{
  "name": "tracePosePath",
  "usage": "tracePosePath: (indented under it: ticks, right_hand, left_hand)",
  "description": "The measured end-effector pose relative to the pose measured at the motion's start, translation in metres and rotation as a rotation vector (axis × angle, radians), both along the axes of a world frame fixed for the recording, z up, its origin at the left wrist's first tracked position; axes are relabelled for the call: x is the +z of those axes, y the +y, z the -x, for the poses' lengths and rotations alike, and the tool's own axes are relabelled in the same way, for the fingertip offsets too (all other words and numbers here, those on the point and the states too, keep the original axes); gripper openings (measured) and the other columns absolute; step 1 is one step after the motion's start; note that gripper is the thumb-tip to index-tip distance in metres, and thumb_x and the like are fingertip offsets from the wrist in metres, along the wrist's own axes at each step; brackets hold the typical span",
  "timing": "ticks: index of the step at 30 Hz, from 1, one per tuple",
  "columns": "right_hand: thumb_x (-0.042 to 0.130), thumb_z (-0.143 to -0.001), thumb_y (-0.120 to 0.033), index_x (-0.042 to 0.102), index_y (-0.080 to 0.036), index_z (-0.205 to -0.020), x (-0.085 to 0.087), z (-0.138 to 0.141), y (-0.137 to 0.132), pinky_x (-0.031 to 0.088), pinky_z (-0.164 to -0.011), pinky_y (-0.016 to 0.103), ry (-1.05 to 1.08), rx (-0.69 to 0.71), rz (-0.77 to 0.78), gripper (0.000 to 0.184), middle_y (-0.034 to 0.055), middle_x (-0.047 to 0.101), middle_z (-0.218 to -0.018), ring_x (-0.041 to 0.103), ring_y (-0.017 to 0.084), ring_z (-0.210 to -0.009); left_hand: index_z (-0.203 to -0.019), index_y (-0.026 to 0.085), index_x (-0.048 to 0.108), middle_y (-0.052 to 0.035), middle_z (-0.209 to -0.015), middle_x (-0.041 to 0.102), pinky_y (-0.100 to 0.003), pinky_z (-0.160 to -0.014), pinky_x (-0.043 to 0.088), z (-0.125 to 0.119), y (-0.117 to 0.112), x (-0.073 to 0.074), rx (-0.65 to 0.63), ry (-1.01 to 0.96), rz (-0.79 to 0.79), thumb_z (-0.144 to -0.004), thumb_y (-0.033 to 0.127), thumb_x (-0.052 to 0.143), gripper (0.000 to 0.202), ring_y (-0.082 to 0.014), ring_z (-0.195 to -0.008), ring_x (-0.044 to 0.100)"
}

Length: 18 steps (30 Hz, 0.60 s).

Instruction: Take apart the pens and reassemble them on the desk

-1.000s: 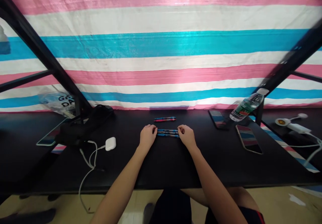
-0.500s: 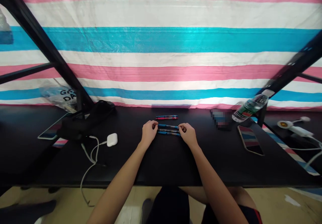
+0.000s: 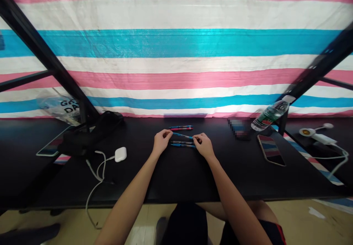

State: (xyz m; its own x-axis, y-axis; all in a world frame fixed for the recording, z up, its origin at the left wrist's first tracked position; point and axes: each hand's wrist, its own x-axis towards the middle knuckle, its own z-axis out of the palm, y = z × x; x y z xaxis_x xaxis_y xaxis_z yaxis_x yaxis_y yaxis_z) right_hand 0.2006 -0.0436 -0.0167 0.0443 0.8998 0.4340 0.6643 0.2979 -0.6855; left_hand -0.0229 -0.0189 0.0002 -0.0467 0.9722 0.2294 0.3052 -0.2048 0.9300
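A slim blue pen [image 3: 182, 135] is pinched at both ends between my hands. My left hand [image 3: 161, 140] grips its left tip, held a little higher, and my right hand [image 3: 203, 144] grips the right end, so the pen slopes down to the right. Just nearer to me, a dark pen [image 3: 182, 142] and another blue pen [image 3: 182, 145] lie side by side on the black table [image 3: 176, 179]. Behind the held pen lie a red pen [image 3: 182, 129] and a blue one [image 3: 179, 127], close together.
Left are a black bag [image 3: 82, 138], a white earphone case [image 3: 120, 154] with cables [image 3: 102, 171], and a tablet or phone [image 3: 49, 147]. Right are a phone [image 3: 271, 150], a leaning water bottle [image 3: 271, 114] and a blurred-out item [image 3: 239, 128]. Black frame posts [image 3: 52, 65] flank a striped sheet.
The pen between my hands has been raised and tilted, its left end higher; before, it lay level alongside the nearer pens. The whole view has shifted slightly.
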Motion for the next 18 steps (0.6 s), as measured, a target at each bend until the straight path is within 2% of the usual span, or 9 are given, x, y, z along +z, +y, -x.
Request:
tracePosePath:
  ticks: [4, 7, 10, 14, 18]
  right_hand:
    - [0.056, -0.080, -0.037, 0.069, -0.019, -0.078, 0.003, -0.002, 0.001, 0.042, -0.066, 0.031, 0.104, 0.039, 0.033, 0.022, 0.0042, 0.059, -0.072, 0.054, 0.018, -0.067]
    - [0.055, -0.080, -0.047, 0.067, -0.019, -0.079, 0.006, -0.003, 0.002, 0.043, -0.065, 0.030, 0.350, 0.076, 0.118, 0.030, 0.0029, 0.061, -0.068, 0.056, 0.018, -0.066]
    - [0.058, -0.077, -0.055, 0.065, -0.019, -0.078, 0.009, -0.004, 0.003, 0.045, -0.066, 0.030, 0.552, 0.096, 0.160, 0.036, 0.0032, 0.064, -0.071, 0.058, 0.018, -0.068]
    - [0.055, -0.078, -0.056, 0.061, -0.020, -0.071, 0.011, -0.002, 0.003, 0.046, -0.067, 0.030, 0.557, 0.142, 0.158, 0.038, 0.0028, 0.063, -0.068, 0.057, 0.017, -0.066]
    - [0.051, -0.082, -0.055, 0.059, -0.021, -0.069, 0.011, -0.002, 0.002, 0.046, -0.067, 0.030, 0.513, 0.174, 0.164, 0.038, 0.0027, 0.063, -0.068, 0.057, 0.017, -0.067]
  left_hand:
    - [-0.075, 0.016, 0.065, -0.0002, -0.066, 0.059, -0.024, -0.061, 0.038, -0.001, -0.004, 0.009, -0.007, -0.020, 0.011, -0.078, 0.040, 0.059, 0.025, -0.0134, -0.063, 0.052]
    - [-0.067, 0.016, 0.057, 0.0031, -0.058, 0.047, -0.023, -0.057, 0.033, -0.004, -0.008, 0.015, -0.035, 0.012, -0.027, -0.082, 0.042, 0.056, 0.030, -0.0112, -0.057, 0.043]
    - [-0.066, 0.017, 0.051, 0.0045, -0.058, 0.038, -0.023, -0.055, 0.029, -0.006, -0.012, 0.020, -0.099, 0.039, -0.063, -0.085, 0.043, 0.050, 0.032, -0.0105, -0.056, 0.037]
    - [-0.068, 0.018, 0.047, 0.0042, -0.061, 0.037, -0.023, -0.057, 0.029, -0.007, -0.015, 0.025, -0.168, 0.074, -0.103, -0.090, 0.043, 0.043, 0.033, -0.0106, -0.058, 0.035]
    - [-0.067, 0.018, 0.044, 0.0042, -0.061, 0.034, -0.024, -0.057, 0.028, -0.004, -0.015, 0.026, -0.181, 0.116, -0.109, -0.091, 0.043, 0.041, 0.035, -0.0107, -0.058, 0.034]
